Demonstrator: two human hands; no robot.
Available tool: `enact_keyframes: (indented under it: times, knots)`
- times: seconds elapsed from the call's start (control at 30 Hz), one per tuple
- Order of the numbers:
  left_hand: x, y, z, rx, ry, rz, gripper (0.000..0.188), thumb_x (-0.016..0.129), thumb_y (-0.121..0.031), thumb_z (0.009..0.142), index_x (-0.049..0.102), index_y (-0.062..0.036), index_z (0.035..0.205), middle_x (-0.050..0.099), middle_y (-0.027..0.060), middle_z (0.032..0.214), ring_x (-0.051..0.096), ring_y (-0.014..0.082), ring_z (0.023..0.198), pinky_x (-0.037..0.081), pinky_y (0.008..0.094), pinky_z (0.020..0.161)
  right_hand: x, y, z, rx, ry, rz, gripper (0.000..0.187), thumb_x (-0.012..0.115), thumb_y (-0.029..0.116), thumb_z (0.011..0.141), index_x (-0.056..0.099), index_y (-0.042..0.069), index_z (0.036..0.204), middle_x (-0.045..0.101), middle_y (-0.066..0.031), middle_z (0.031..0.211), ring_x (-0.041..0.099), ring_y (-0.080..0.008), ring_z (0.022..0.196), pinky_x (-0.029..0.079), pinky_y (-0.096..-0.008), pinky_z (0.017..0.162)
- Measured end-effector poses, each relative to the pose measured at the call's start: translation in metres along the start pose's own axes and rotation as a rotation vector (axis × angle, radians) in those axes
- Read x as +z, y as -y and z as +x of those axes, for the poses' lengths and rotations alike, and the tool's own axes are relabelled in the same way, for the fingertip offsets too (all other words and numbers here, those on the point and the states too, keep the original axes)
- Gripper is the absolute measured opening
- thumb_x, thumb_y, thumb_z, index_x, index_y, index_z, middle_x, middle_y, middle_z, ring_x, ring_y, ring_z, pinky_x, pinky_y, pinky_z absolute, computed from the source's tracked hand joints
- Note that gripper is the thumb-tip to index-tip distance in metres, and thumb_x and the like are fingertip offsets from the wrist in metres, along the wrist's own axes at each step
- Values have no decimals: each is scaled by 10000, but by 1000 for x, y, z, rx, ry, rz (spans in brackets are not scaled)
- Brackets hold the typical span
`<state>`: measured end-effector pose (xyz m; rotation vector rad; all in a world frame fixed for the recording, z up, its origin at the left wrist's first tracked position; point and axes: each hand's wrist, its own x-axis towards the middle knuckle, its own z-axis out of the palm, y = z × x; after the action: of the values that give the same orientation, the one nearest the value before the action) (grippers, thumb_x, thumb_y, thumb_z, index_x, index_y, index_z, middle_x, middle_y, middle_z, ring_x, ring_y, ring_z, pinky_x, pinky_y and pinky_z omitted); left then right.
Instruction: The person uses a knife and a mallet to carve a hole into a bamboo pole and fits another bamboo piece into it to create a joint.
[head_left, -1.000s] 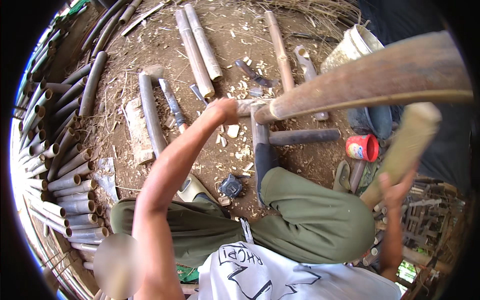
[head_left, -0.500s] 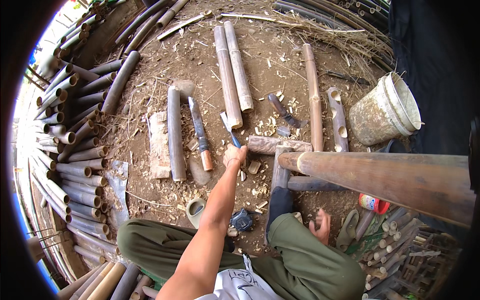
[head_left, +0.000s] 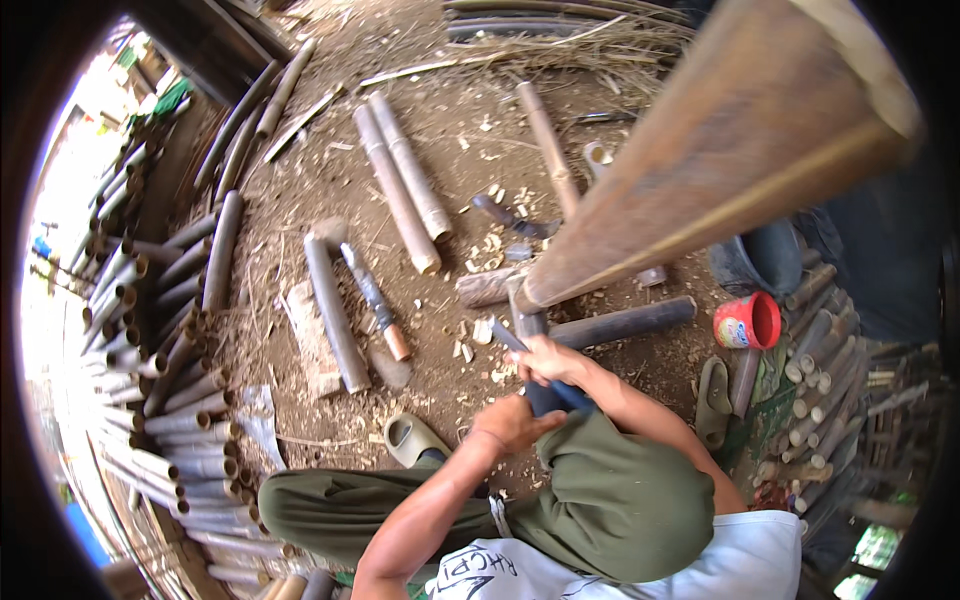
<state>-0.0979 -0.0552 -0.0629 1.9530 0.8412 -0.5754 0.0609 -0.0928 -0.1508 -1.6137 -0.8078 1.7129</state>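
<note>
A thick brown bamboo pole (head_left: 720,170) slants from the upper right down to its cut end just above my hands. My right hand (head_left: 545,360) is closed around a long knife (head_left: 507,338). The knife's grey blade points up-left, beside the pole's end. Its dark blue handle (head_left: 560,396) runs back over my green-trousered knee. My left hand (head_left: 510,425) is curled against that handle. Whether it grips the handle is hidden.
On the dirt lie a machete with a wooden handle (head_left: 375,300), several cut bamboo lengths (head_left: 335,315), a short dark bamboo piece (head_left: 620,322) and wood chips. A red cup (head_left: 748,320) and a dark bucket (head_left: 770,260) stand at the right. Sandals (head_left: 415,437) lie near my legs. Stacked bamboo tubes (head_left: 130,350) line the left.
My left hand has drawn back from the ground by the pole's end to my knee. My right hand has come up to the knife there. The pole now tilts steeply upward.
</note>
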Motion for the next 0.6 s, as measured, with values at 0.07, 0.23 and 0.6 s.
enact_keyframes:
  times: [0.07,0.23,0.6]
  knots:
    - [-51,-21,-5,309,-388,63,732,815,-447,744,556,48,1217,675,250,1065,653,396,1023,482,450,967,-29,-6,-34,173,-14,-443,279,497,239,996,590,-21,1040,626,-92,667,537,-155,467,408,-332,417]
    - [-128,-101,-9,917,-518,-424,894,943,-389,600,494,19,1256,596,156,1170,569,277,1121,480,399,926,-77,-43,-72,228,-560,-268,222,459,177,1001,576,-6,1044,659,-136,684,648,-226,571,503,-417,567]
    - [-137,-94,-8,1095,-633,-606,721,826,-311,733,435,-51,1280,574,125,1108,570,247,1060,444,418,983,-82,-8,13,-6,-736,-398,330,505,326,955,680,60,1040,675,-244,1053,641,-427,1019,507,-521,871]
